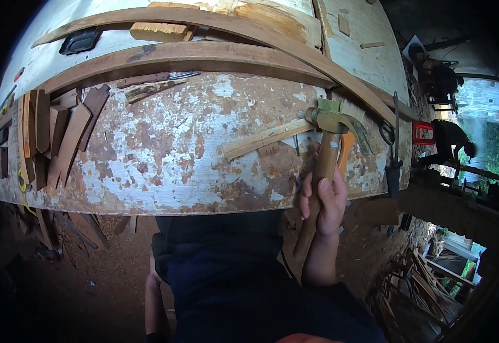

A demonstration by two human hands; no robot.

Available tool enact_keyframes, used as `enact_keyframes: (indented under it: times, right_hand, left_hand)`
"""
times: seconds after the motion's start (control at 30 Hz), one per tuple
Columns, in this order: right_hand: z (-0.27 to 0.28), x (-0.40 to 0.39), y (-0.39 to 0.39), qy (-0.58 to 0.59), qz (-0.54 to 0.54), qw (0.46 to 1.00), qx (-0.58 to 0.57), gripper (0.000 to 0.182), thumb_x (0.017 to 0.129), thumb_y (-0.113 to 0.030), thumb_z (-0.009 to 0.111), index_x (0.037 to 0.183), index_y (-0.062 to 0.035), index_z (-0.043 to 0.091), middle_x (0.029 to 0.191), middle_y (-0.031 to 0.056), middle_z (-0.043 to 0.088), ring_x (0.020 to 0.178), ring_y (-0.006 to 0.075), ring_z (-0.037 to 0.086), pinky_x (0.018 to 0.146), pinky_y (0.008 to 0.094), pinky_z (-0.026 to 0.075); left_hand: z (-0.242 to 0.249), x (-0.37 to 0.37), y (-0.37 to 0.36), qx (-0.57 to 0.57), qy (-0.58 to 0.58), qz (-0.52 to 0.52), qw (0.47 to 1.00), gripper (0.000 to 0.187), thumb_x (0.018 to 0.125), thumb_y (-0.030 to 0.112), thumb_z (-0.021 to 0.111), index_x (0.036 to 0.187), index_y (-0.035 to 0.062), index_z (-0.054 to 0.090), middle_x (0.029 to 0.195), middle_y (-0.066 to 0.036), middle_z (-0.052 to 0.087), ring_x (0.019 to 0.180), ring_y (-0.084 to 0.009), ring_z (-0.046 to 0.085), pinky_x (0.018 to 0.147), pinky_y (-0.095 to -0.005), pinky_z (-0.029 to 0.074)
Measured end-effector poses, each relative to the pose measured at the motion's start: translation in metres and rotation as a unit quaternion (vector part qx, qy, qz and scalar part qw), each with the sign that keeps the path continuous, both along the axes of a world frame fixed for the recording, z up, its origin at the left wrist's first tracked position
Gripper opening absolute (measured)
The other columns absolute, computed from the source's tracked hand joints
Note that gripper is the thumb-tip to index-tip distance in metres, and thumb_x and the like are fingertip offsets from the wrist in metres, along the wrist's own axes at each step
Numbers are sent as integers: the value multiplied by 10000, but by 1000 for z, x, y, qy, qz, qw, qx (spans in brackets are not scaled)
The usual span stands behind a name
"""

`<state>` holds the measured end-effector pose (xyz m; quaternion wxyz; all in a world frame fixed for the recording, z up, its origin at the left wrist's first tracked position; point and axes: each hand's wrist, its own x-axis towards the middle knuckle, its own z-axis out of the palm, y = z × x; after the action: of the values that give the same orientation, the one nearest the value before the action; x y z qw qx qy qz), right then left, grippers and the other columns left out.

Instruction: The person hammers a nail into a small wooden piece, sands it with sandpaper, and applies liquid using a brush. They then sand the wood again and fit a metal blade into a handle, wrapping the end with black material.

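My right hand [333, 207] is wrapped round the wooden handle of a claw hammer [327, 157], held upright at the bench's front edge with its metal head away from me. Just behind the hammer are an orange-handled tool [346, 150], mostly hidden, and a small green block [330, 105]. A pale wooden strip [266, 139] lies left of the hammer head, with a thin dark metal piece [297, 145] near it. My left hand [154, 271] hangs low beside my body, off the bench; its fingers are hidden.
Long wooden boards [175, 56] span the back of the worn bench [158, 137]. Wood offcuts [72, 140] pile at the left, near a yellow tape measure [22, 180]. A black tray [81, 42] sits behind. Dark-handled tools [394, 171] lie right. Another person [452, 140] is in the background.
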<state>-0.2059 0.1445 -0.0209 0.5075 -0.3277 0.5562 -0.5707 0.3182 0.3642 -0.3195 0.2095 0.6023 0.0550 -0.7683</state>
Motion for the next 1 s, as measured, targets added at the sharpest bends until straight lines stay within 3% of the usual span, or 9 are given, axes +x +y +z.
enact_keyframes:
  times: [0.37, 0.47, 0.57, 0.67, 0.77, 0.8, 0.87, 0.97, 1.0]
  right_hand:
    - [-1, 1, -1, 6, -7, 1000, 0, 781, 1104, -380, 616, 1653, 77, 299, 799, 94, 537, 435, 108, 454, 408, 233, 371]
    - [-2, 1, 0, 0, -14, 1000, 2, 798, 1099, -389, 622, 1656, 76, 289, 795, 94, 536, 433, 109, 455, 403, 233, 367]
    - [-3, 1, 0, -3, -16, 1000, 3, 810, 1095, -396, 629, 1657, 75, 285, 793, 96, 535, 432, 110, 456, 402, 231, 366]
    - [-4, 0, -1, -3, -13, 1000, -2, 806, 1095, -397, 628, 1655, 73, 288, 791, 97, 533, 430, 109, 455, 402, 231, 365]
    - [-3, 0, -1, 0, -10, 1000, 2, 804, 1096, -396, 624, 1656, 71, 286, 789, 97, 530, 426, 109, 454, 401, 230, 366]
    - [-3, -1, -1, 1, -9, 1000, 2, 803, 1097, -396, 623, 1656, 71, 285, 789, 96, 529, 425, 109, 453, 400, 231, 366]
    - [-4, -1, -1, 1, -4, 1000, 2, 802, 1097, -397, 622, 1655, 71, 285, 788, 95, 527, 424, 109, 453, 399, 231, 367]
    - [-5, 0, -1, 1, -4, 1000, -4, 802, 1096, -403, 625, 1651, 71, 291, 788, 94, 527, 424, 108, 452, 398, 232, 367]
    - [-5, -1, 0, -12, 1, 1000, -9, 775, 1101, -370, 624, 1652, 69, 302, 808, 95, 543, 448, 110, 473, 418, 232, 384]
  left_hand:
    - [-7, 10, -32, -4, -3, 19, 1000, 805, 1113, 667, 430, 1644, 63, 469, 1622, -132, 555, 1438, -310, 578, 1229, -443, 447]
    - [-4, 3, -34, -9, -17, 14, 1000, 810, 1081, 705, 449, 1589, 80, 539, 1514, -149, 638, 1357, -328, 635, 1177, -478, 508]
    - [-9, 2, -33, -11, 0, 6, 1000, 845, 1062, 728, 471, 1602, 81, 526, 1541, -151, 621, 1374, -329, 625, 1186, -496, 499]
    - [-12, 1, -38, 4, 2, 39, 999, 793, 1113, 659, 447, 1593, 33, 522, 1563, -141, 606, 1400, -303, 606, 1199, -448, 474]
    - [8, -1, -70, -6, -123, -34, 992, 803, 1110, 671, 446, 1565, 18, 553, 1549, -157, 617, 1370, -302, 629, 1179, -418, 475]
    - [9, 3, -80, -92, -230, -43, 968, 708, 1130, 597, 462, 1495, 5, 595, 1408, -135, 636, 1232, -255, 627, 1085, -383, 481]
    - [13, 20, -103, -255, -430, -57, 864, 539, 1172, 449, 493, 1354, -22, 680, 1126, -90, 674, 955, -161, 622, 898, -315, 491]
    - [118, -43, -173, -471, -552, 19, 687, 293, 1162, 207, 544, 1165, -31, 714, 914, -27, 584, 864, -117, 523, 779, -307, 454]
    - [148, -68, -190, -512, -541, 25, 667, 232, 1133, 151, 569, 1123, -30, 714, 897, -37, 602, 867, -133, 542, 777, -314, 458]
